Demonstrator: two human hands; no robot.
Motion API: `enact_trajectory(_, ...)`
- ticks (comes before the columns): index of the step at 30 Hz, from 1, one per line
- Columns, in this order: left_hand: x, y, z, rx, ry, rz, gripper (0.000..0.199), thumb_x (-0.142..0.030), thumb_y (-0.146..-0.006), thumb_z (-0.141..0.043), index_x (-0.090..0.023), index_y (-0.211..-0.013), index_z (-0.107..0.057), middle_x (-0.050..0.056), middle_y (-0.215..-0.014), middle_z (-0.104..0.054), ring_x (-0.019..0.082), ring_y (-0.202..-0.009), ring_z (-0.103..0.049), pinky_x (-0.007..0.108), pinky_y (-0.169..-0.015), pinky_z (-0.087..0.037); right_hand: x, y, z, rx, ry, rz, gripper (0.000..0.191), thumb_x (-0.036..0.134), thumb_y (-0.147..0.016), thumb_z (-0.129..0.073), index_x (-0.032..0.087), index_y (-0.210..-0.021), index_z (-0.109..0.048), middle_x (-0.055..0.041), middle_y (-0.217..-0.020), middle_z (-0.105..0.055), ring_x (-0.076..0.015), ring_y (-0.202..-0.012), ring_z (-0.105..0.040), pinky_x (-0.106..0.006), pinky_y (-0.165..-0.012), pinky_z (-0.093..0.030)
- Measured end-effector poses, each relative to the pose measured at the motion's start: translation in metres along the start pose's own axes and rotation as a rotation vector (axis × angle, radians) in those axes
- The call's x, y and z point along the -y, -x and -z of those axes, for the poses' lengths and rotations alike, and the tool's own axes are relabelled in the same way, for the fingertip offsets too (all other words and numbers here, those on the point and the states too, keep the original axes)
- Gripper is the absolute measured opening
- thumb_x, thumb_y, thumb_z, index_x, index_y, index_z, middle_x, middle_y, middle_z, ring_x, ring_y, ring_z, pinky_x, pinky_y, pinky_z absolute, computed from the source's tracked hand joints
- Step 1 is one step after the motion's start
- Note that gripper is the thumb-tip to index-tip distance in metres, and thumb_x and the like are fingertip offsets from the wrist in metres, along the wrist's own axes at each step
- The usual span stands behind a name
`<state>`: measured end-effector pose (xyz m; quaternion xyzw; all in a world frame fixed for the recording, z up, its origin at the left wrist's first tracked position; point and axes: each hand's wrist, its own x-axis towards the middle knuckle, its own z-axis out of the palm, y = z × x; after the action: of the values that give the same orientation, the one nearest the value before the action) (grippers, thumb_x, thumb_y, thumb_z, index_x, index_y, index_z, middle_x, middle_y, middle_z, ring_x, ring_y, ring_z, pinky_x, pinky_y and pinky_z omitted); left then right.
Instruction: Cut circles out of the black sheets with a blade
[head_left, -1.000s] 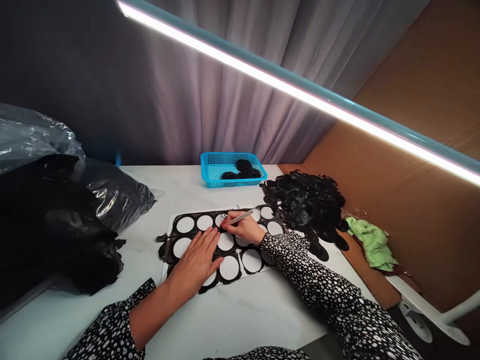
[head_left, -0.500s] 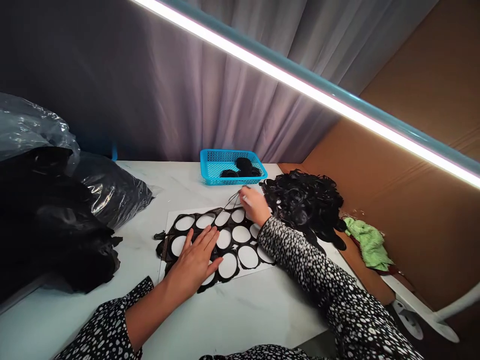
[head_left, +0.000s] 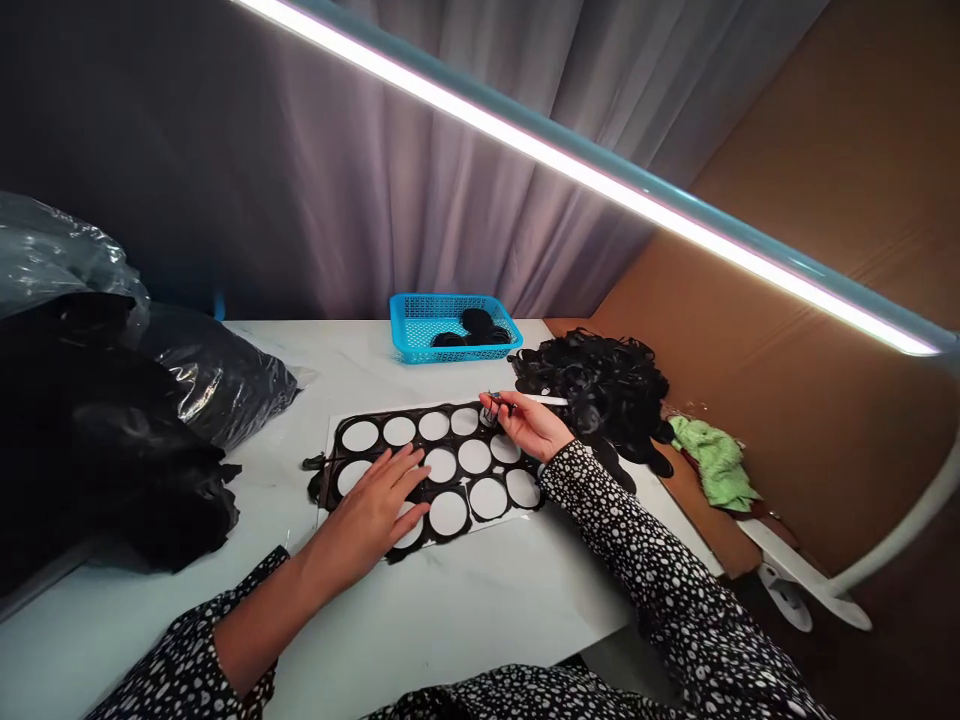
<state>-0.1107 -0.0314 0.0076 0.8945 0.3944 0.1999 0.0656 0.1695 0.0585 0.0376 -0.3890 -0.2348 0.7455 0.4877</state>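
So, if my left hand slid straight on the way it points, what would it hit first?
Sliding over the black sheet, your left hand would probably meet your right hand first, though depth is hard to judge.

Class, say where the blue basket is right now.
In the head view, the blue basket stands near the far edge of the white table, before the curtain and just left of the black heap.

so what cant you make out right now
- Black sheet under the left hand: head view, covered by palm and fingers.
- Tip of the white tool in the right hand: head view, too small and dark at the fingertips.
- Count of black discs in the basket: head view, they overlap.
- Lamp's upper end: head view, cut off by the top edge.
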Motion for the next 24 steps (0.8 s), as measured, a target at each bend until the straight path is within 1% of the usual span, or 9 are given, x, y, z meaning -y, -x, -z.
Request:
enact_trajectory(2, -0.003, 0.006, 0.005, 0.035, 0.022, -0.027, 0.035, -0.036, -0.101, -0.044, -0.022, -0.132, -0.055, 0.007, -0.143, -0.054, 0.024, -0.138, -0.044, 0.05, -0.116, -0.032, -0.008, 0.01, -0.003, 0.051, -0.027, 0.015, 0.013, 0.017, -0.079, -0.065, 0.02, -0.075, -0.053, -0.0119, -0.105, -0.069, -0.0153, -0.093, -0.067, -0.021, -0.06, -0.058)
enact_trajectory(4, -0.005, 0.011, 0.008, 0.056, 0.018, -0.048, 0.036, -0.036, -0.1, -0.046, -0.024, -0.134, -0.054, 0.006, -0.145, -0.052, 0.024, -0.138, -0.044, 0.049, -0.115, -0.033, -0.02, 0.019, -0.009, 0.101, 0.056, 0.067, 0.019, 0.023, -0.08, -0.067, 0.021, -0.073, -0.049, -0.0103, -0.109, -0.069, -0.0152, -0.09, -0.065, -0.024, -0.064, -0.056)
enact_trajectory(6, -0.005, 0.015, 0.007, 0.06, 0.006, -0.063, 0.039, -0.037, -0.1, -0.047, -0.024, -0.136, -0.053, 0.006, -0.148, -0.049, 0.025, -0.139, -0.042, 0.048, -0.115, -0.034, -0.037, 0.027, -0.017, 0.136, 0.243, 0.135, 0.025, 0.026, -0.077, -0.07, 0.021, -0.071, -0.046, -0.0074, -0.105, -0.071, -0.0142, -0.081, -0.064, -0.024, -0.063, -0.052)
enact_trajectory(8, -0.003, 0.016, 0.005, 0.063, -0.002, -0.069, 0.041, -0.036, -0.1, -0.048, -0.025, -0.139, -0.051, 0.006, -0.15, -0.047, 0.025, -0.14, -0.04, 0.049, -0.115, -0.034, -0.053, 0.033, -0.025, 0.177, 0.481, 0.209, 0.026, 0.026, -0.075, -0.071, 0.021, -0.069, -0.046, -0.0054, -0.096, -0.073, -0.0139, -0.076, -0.062, -0.025, -0.064, -0.049)
enact_trajectory(11, 0.001, 0.016, -0.001, 0.07, -0.013, -0.075, 0.041, -0.035, -0.1, -0.048, -0.025, -0.139, -0.05, 0.006, -0.15, -0.046, 0.026, -0.141, -0.039, 0.05, -0.114, -0.033, -0.07, 0.039, -0.032, 0.217, 0.8, 0.316, 0.024, 0.028, -0.076, -0.068, 0.02, -0.066, -0.047, -0.0048, -0.091, -0.073, -0.0159, -0.078, -0.063, -0.027, -0.069, -0.047)
enact_trajectory(13, 0.003, 0.016, -0.005, 0.073, -0.026, -0.078, 0.041, -0.036, -0.1, -0.048, -0.024, -0.139, -0.051, 0.008, -0.15, -0.047, 0.027, -0.141, -0.039, 0.051, -0.114, -0.033, -0.076, 0.041, -0.033, 0.22, 0.922, 0.37, 0.024, 0.028, -0.078, -0.066, 0.02, -0.065, -0.047, -0.0039, -0.089, -0.072, -0.0162, -0.079, -0.063, -0.027, -0.07, -0.046)
enact_trajectory(17, 0.004, 0.016, -0.01, 0.082, -0.048, -0.079, 0.042, -0.036, -0.1, -0.047, -0.023, -0.139, -0.051, 0.009, -0.15, -0.047, 0.027, -0.141, -0.039, 0.051, -0.114, -0.033, -0.082, 0.041, -0.028, 0.252, 1.015, 0.463, 0.023, 0.025, -0.081, -0.064, 0.02, -0.066, -0.048, -0.0022, -0.088, -0.07, -0.016, -0.081, -0.062, -0.026, -0.072, -0.045)
enact_trajectory(22, 0.004, 0.017, -0.012, 0.07, -0.05, -0.074, 0.04, -0.036, -0.1, -0.047, -0.023, -0.138, -0.052, 0.009, -0.148, -0.048, 0.028, -0.14, -0.039, 0.051, -0.113, -0.033, -0.084, 0.041, -0.027, 0.256, 1.168, 0.575, 0.023, 0.019, -0.085, -0.063, 0.02, -0.067, -0.048, -0.0012, -0.089, -0.07, -0.0149, -0.082, -0.061, -0.027, -0.076, -0.044)
enact_trajectory(24, 0.004, 0.017, -0.011, 0.065, -0.04, -0.07, 0.041, -0.035, -0.1, -0.047, -0.023, -0.139, -0.052, 0.008, -0.148, -0.048, 0.027, -0.14, -0.039, 0.051, -0.114, -0.033, -0.086, 0.045, -0.029, 0.241, 1.291, 0.62, 0.021, 0.017, -0.087, -0.062, 0.02, -0.071, -0.049, -0.0018, -0.089, -0.069, -0.0153, -0.082, -0.059, -0.027, -0.076, -0.044)
